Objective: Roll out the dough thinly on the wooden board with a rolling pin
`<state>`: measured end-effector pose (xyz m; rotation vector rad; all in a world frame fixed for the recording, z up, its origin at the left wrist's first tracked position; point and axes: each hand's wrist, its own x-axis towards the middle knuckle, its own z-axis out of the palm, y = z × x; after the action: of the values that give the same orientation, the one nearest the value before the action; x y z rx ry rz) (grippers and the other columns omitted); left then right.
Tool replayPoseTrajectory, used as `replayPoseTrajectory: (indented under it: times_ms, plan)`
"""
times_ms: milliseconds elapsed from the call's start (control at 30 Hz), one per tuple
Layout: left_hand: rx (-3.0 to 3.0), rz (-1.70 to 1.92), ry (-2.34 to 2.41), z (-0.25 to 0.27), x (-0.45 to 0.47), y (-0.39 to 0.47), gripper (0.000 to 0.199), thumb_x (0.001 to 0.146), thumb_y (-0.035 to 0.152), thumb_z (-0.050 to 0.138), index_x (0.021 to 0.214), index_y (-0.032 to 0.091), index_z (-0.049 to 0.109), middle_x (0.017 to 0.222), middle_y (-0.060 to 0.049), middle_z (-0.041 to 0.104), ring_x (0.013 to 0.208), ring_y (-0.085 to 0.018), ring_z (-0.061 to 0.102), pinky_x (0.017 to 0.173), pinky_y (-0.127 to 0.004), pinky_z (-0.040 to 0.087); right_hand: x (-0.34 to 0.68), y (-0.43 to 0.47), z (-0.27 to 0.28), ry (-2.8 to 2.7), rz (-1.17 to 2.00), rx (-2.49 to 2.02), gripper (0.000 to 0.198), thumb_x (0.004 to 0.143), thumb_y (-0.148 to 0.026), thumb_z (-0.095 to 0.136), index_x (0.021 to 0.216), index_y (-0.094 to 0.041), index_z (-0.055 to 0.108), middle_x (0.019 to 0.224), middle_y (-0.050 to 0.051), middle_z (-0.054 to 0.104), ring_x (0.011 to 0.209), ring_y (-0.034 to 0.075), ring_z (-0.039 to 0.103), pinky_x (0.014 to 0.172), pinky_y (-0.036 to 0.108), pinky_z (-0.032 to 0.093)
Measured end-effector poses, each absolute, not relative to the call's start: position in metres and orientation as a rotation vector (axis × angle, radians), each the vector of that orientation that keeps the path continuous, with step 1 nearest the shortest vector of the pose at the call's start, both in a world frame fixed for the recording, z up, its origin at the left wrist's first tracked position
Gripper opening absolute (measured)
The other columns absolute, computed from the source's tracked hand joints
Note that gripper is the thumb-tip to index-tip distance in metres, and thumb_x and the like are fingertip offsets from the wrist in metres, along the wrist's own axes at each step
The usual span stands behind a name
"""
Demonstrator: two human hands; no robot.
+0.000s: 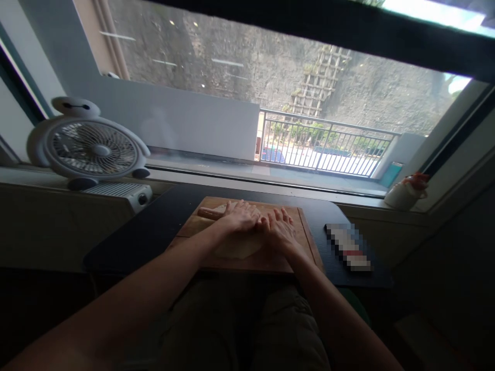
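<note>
A pale, flat sheet of dough [237,248] lies on a wooden board [309,252]. One end of a wooden rolling pin [208,213] shows at the board's far left, and the rest of it is hidden by my hands. My left hand [243,216] lies across the pin over the dough, palm down with its fingers stretched forward. Just right of it and close beside it, my right hand [280,226] is also palm down, fingers spread and extended. Whether the pin reaches under the right palm is hidden.
The board rests on a dark table [135,242]. A pixelated phone-shaped item [348,247] lies to the right. On the left a white fan [101,150] stands on a white box-like unit [127,193]. A light-coloured pot [404,195] sits on the window ledge at right.
</note>
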<state>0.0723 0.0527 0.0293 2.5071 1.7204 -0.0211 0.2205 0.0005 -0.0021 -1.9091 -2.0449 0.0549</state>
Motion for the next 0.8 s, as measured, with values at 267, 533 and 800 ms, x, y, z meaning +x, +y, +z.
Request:
replayPoseTrajectory:
  times_ms: [267, 533, 800]
  plan:
    - [2.533, 0.042, 1.737, 0.021, 0.066, 0.047, 0.063, 0.091, 0.051, 0.016, 0.144, 0.020, 0.029, 0.153, -0.009, 0.023, 0.141, -0.028, 0.013, 0.110, -0.060, 0.005, 0.216, -0.008, -0.001, -2.055, 0.082, -1.949, 0.056, 0.095, -0.048, 0.023, 0.141, -0.019, 0.036, 0.152, 0.007, 0.024, 0.141, 0.026, 0.009, 0.112, 0.045, 0.010]
    - [2.346, -0.009, 1.785, 0.016, 0.083, 0.143, 0.072, 0.086, 0.063, 0.014, 0.146, 0.023, 0.023, 0.154, -0.010, 0.019, 0.142, -0.030, 0.009, 0.107, -0.064, 0.009, 0.230, 0.096, 0.011, -2.011, 0.248, -2.067, 0.061, 0.094, -0.055, 0.017, 0.142, -0.021, 0.032, 0.152, 0.012, 0.021, 0.140, 0.030, 0.013, 0.108, 0.053, 0.016]
    - [2.408, 0.014, 1.566, 0.018, 0.073, 0.132, 0.061, 0.086, 0.057, 0.033, 0.139, 0.027, 0.038, 0.151, -0.006, 0.030, 0.139, -0.029, 0.022, 0.109, -0.054, 0.019, 0.227, 0.060, 0.001, -2.064, 0.162, -1.923, 0.068, 0.093, -0.060, 0.011, 0.144, -0.020, 0.030, 0.153, 0.010, 0.021, 0.141, 0.028, 0.011, 0.110, 0.048, 0.013]
